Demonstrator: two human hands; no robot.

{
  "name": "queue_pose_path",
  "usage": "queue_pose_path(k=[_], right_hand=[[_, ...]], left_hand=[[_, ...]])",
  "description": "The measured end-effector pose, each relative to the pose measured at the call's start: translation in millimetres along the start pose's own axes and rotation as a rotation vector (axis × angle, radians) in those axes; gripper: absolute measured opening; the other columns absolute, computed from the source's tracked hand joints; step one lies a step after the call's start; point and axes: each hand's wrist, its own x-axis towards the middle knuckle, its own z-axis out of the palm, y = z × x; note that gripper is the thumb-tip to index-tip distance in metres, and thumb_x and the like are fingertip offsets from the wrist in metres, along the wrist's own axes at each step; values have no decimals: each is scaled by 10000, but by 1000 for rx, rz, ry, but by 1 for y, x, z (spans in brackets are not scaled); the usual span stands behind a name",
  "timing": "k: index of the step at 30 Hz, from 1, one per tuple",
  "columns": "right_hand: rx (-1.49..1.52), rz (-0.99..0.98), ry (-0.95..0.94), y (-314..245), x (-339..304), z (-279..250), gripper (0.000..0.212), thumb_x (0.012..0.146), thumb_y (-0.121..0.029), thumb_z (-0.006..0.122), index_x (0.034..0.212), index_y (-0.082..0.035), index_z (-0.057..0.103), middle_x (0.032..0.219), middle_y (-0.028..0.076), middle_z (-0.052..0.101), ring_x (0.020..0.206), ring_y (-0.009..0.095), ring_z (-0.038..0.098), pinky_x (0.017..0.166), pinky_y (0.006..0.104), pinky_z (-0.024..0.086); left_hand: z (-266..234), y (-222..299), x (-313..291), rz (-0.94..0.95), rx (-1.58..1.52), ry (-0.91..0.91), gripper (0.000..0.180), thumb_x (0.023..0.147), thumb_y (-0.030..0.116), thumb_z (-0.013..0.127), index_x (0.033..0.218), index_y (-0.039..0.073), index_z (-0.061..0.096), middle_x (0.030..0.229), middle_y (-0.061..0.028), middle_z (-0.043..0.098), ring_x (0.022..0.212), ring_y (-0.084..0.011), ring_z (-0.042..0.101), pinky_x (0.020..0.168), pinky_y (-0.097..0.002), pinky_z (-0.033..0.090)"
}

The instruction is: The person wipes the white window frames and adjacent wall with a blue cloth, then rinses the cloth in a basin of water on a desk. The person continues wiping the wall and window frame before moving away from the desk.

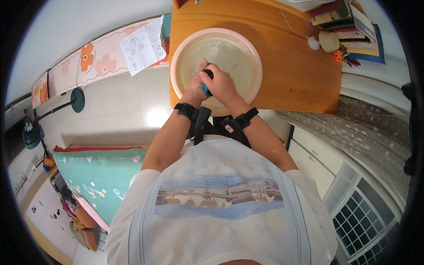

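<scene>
Over a pale pink basin (177, 59) of cloudy water, my two hands are close together. My right hand (221, 85) is closed around a small black-and-blue object (207, 82), its thumb pressed along the top. Against the object's other side lies my left hand (197, 85), wet and curled, with most of its fingers hidden. The object's kind cannot be made out, as the hands cover most of it. Black straps with devices circle both wrists.
The basin stands on a wooden table (300, 84) near its left end. Stacked books (353, 37) and a white corded item (313, 43) are at the far right. Papers (141, 46) lie to the left on a flowered cover. A green lamp (77, 100) stands further left.
</scene>
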Motion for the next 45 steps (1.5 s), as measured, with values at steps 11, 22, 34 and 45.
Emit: queue_pose_path(k=[11, 22, 34, 45], right_hand=[[-446, 2, 119, 63, 31, -58, 406, 937, -372, 531, 1154, -58, 670, 1147, 212, 622, 1149, 404, 554, 963, 480, 455], [-955, -141, -251, 68, 3, -9, 304, 802, -213, 667, 1082, -104, 714, 1377, 170, 502, 1412, 468, 253, 1074, 763, 68], [821, 27, -92, -48, 3, -113, 52, 867, -90, 630, 874, -42, 611, 860, 54, 620, 728, 112, 593, 659, 284, 537], [244, 36, 297, 28, 1, -107, 422, 804, -42, 714, 1195, -27, 555, 1056, 162, 613, 981, 249, 632, 836, 369, 535]], left_hand=[[13, 35, -36, 265, 990, 232, 696, 881, 180, 692, 1424, -43, 318, 1216, -169, 557, 997, -228, 610, 781, -312, 549], [29, 39, -44, 445, 2008, 196, 584, 798, 53, 616, 1365, 3, 490, 1292, -290, 530, 1242, -432, 479, 1084, -428, 390], [23, 31, -17, 448, 1599, -150, 878, 667, 31, 819, 1444, 76, 413, 1408, -235, 476, 1314, -341, 466, 1063, -382, 403], [18, 50, -8, 564, 1672, 148, 479, 739, -54, 657, 1196, -11, 518, 1098, -183, 606, 1043, -294, 602, 940, -367, 478]])
